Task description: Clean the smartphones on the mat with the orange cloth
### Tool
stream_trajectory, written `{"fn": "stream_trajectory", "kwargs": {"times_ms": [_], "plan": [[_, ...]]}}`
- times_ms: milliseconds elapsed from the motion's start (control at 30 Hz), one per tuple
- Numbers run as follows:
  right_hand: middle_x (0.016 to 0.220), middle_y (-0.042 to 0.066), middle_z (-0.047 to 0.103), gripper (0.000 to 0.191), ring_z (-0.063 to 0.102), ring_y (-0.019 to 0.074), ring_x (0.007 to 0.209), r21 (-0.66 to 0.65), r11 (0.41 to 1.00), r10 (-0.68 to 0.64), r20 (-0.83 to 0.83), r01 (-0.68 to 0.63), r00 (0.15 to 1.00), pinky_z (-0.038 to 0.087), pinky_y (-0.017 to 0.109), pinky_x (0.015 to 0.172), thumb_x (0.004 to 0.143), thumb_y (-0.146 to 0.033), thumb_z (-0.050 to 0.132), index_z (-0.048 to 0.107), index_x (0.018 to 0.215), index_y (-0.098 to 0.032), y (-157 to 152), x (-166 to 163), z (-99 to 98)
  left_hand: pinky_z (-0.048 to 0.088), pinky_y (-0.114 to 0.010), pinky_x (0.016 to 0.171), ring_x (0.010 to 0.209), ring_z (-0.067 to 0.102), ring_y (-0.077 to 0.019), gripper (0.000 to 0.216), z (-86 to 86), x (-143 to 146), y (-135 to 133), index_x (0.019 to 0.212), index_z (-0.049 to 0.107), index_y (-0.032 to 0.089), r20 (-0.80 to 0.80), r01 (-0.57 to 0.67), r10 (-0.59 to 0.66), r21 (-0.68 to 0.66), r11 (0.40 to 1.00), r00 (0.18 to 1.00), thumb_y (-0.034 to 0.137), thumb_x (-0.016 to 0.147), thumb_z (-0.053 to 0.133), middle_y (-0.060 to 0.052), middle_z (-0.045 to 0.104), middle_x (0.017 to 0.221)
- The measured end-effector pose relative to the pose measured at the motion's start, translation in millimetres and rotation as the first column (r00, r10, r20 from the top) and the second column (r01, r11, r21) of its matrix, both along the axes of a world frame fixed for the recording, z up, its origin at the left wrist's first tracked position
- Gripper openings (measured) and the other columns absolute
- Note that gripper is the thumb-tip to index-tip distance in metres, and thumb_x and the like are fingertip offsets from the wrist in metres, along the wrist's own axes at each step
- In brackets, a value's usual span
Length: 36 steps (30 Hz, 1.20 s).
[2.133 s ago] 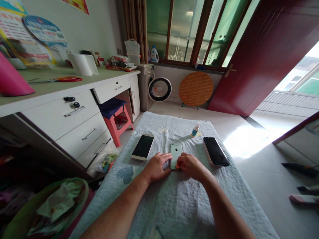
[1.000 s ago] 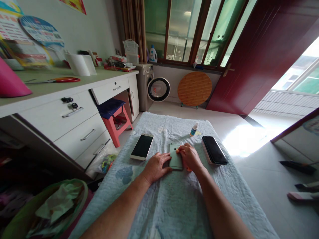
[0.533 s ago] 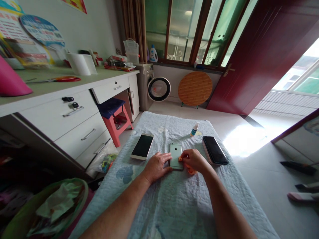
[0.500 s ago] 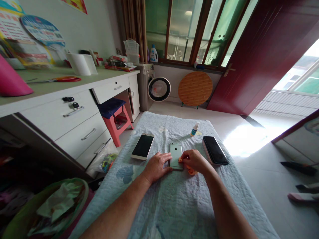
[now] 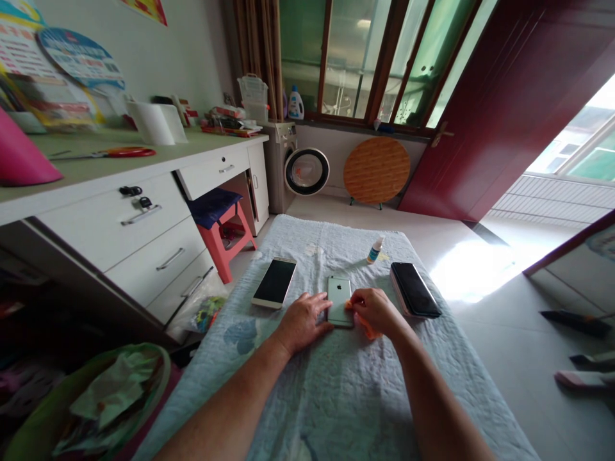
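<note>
A silver phone point(image 5: 339, 296) lies face down on a pale blue quilt point(image 5: 336, 384). My left hand point(image 5: 302, 322) rests on the phone's left edge with its fingers flat and spread. My right hand point(image 5: 375, 310) is closed on a small orange cloth point(image 5: 369, 330) and presses it against the phone's right lower part. A gold phone with a dark screen point(image 5: 275, 282) lies to the left, apart from my hands. A black phone on a pink case point(image 5: 414, 290) lies to the right. A small dropper bottle point(image 5: 375, 250) stands behind the silver phone.
A white desk with drawers point(image 5: 144, 224) runs along the left, with a red stool point(image 5: 225, 234) under it. A green basket of rags point(image 5: 91, 403) sits at lower left. A washing machine point(image 5: 300, 169), a round wooden board point(image 5: 377, 171) and a dark red door point(image 5: 504, 115) stand at the back.
My right hand with the orange cloth slid from the top of the silver phone down toward me to its lower right. My left hand and the phone stayed put.
</note>
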State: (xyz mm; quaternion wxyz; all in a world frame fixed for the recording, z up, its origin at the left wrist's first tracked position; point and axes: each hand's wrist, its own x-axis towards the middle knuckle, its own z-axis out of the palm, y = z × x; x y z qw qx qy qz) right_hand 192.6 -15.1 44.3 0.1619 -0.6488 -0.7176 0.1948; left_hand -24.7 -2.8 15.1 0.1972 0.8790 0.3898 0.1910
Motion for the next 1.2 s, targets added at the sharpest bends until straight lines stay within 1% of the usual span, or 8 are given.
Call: {"fn": "stream_trajectory", "kwargs": {"times_ms": [100, 200, 300, 433, 533, 667, 933, 1200], "plan": [[0.064, 0.001, 0.065, 0.019, 0.056, 0.0124, 0.062, 0.123, 0.989, -0.082, -0.005, 0.082, 0.997, 0.036, 0.021, 0.061, 0.076, -0.017, 0.049, 0.068, 0.072, -0.018, 6.1, -3.8, -9.0, 0.042, -0.04, 0.097, 0.113, 0.054, -0.0277, 0.045, 0.6, -0.2, -0.1, 0.119, 0.061, 0.023, 0.007, 0.024, -0.024, 0.001, 1.0, 1.0, 0.046, 0.082, 0.065, -0.008, 0.057, 0.132], [0.07, 0.001, 0.067, 0.02, 0.058, 0.0134, 0.067, 0.202, 0.968, -0.143, -0.049, 0.15, 0.988, 0.037, 0.022, 0.065, 0.077, -0.017, 0.047, 0.067, 0.076, -0.018, 12.6, -6.3, -16.0, 0.043, -0.04, 0.096, 0.111, 0.055, -0.0273, 0.04, 0.0, -0.3, 0.3, 0.116, 0.062, 0.024, 0.009, 0.026, -0.026, 0.004, 1.0, 1.0, 0.043, 0.081, 0.066, -0.005, 0.058, 0.13], [0.074, 0.002, 0.068, 0.02, 0.059, 0.0144, 0.07, 0.241, 0.95, -0.181, -0.094, 0.199, 0.979, 0.039, 0.023, 0.068, 0.079, -0.018, 0.046, 0.066, 0.079, -0.018, 18.9, -7.4, -21.1, 0.042, -0.039, 0.096, 0.111, 0.054, -0.0274, 0.038, -1.0, -0.3, 0.9, 0.114, 0.063, 0.024, 0.007, 0.026, -0.026, 0.006, 1.0, 1.0, 0.039, 0.079, 0.068, -0.005, 0.059, 0.129], [0.074, 0.002, 0.067, 0.02, 0.06, 0.0144, 0.07, 0.251, 0.934, -0.218, -0.161, 0.253, 0.963, 0.04, 0.023, 0.068, 0.08, -0.02, 0.046, 0.066, 0.081, -0.019, 25.2, -7.8, -26.4, 0.043, -0.039, 0.094, 0.109, 0.055, -0.0273, 0.038, -0.9, -0.2, 1.0, 0.113, 0.064, 0.023, 0.015, 0.025, -0.025, 0.006, 1.0, 1.0, 0.035, 0.077, 0.07, -0.005, 0.06, 0.128], [0.074, 0.002, 0.068, 0.02, 0.06, 0.0145, 0.07, 0.242, 0.929, -0.238, -0.192, 0.281, 0.952, 0.04, 0.023, 0.067, 0.081, -0.022, 0.046, 0.066, 0.082, -0.019, 27.3, -7.4, -28.3, 0.044, -0.038, 0.094, 0.108, 0.055, -0.0271, 0.037, -0.2, -0.2, 0.8, 0.112, 0.064, 0.023, 0.021, 0.024, -0.024, 0.007, 1.0, 0.999, 0.034, 0.077, 0.07, -0.005, 0.06, 0.127], [0.074, 0.002, 0.069, 0.021, 0.061, 0.0151, 0.069, 0.215, 0.939, -0.235, -0.164, 0.268, 0.958, 0.04, 0.023, 0.066, 0.078, -0.021, 0.048, 0.068, 0.082, -0.019, 26.0, -5.0, -26.3, 0.043, -0.038, 0.094, 0.108, 0.055, -0.027, 0.039, -0.4, -0.5, 1.0, 0.113, 0.064, 0.022, 0.023, 0.03, -0.031, 0.02, 0.999, 0.999, 0.035, 0.077, 0.071, -0.005, 0.06, 0.128], [0.068, 0.001, 0.068, 0.021, 0.06, 0.0144, 0.064, 0.098, 0.968, -0.214, -0.164, 0.232, 0.963, 0.04, 0.022, 0.061, 0.075, -0.023, 0.051, 0.072, 0.078, -0.019, 12.6, 5.4, -19.6, 0.042, -0.038, 0.096, 0.111, 0.054, -0.027, 0.041, -1.2, -0.9, 0.8, 0.116, 0.063, 0.023, 0.024, 0.022, -0.023, 0.017, 1.0, 0.999, 0.04, 0.079, 0.069, -0.005, 0.059, 0.13], [0.063, 0.001, 0.066, 0.02, 0.056, 0.0121, 0.057, -0.039, 0.99, -0.14, -0.227, 0.135, 0.964, 0.038, 0.02, 0.053, 0.072, -0.027, 0.055, 0.071, 0.076, -0.016, 4.6, 16.7, -14.1, 0.043, -0.036, 0.097, 0.11, 0.055, -0.0256, 0.045, -0.6, -0.6, 0.3, 0.119, 0.062, 0.021, 0.005, 0.011, -0.011, 0.034, 0.999, 1.0, 0.039, 0.078, 0.07, -0.006, 0.059, 0.131]]}}
